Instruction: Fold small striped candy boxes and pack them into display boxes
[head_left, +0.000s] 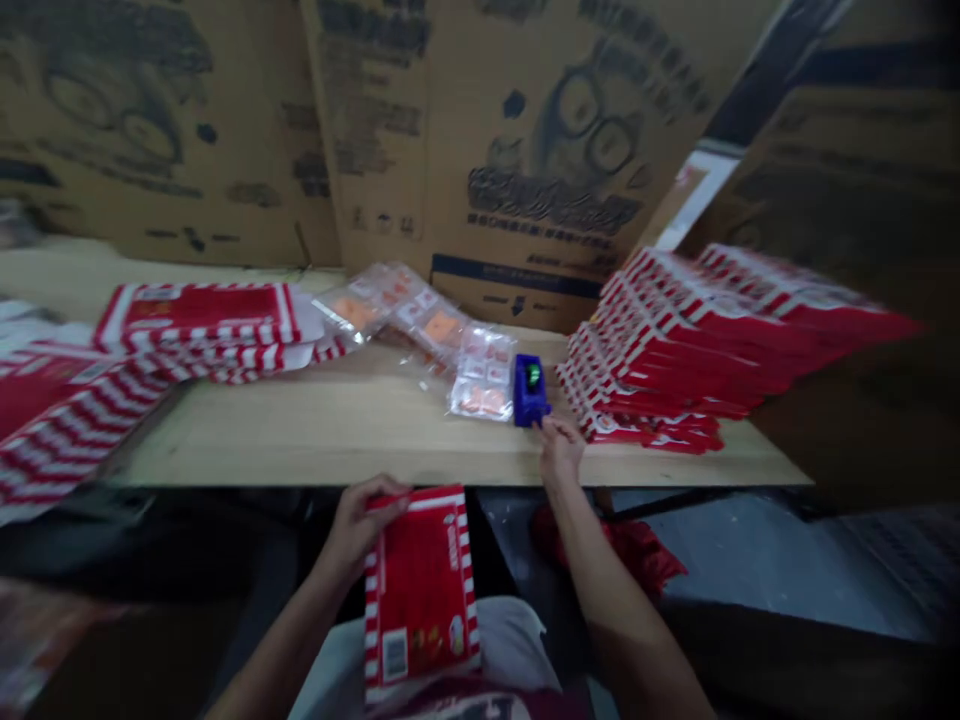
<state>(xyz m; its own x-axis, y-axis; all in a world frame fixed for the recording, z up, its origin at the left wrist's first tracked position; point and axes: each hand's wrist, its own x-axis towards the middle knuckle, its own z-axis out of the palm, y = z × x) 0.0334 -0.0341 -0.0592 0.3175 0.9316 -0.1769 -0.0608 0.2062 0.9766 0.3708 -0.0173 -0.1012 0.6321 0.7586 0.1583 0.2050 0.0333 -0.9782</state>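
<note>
Left fingers (390, 511) holding red packet (420, 585), right fingers (553, 428) at blue dispenser (529, 398), grip indeterminable, clear sachets (484, 370) at nine o'clock, stacked packets (660, 345) crowding three, cardboard cartons (450, 130) at twelve.

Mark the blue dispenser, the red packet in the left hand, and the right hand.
Blue dispenser (527, 397): head view, on its body.
Red packet (418, 585): head view, mid printed face.
Right hand (562, 450): head view, back of hand.

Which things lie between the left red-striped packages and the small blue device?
In the head view, clear packets with orange pieces lie between the packages and the blue device.
</note>
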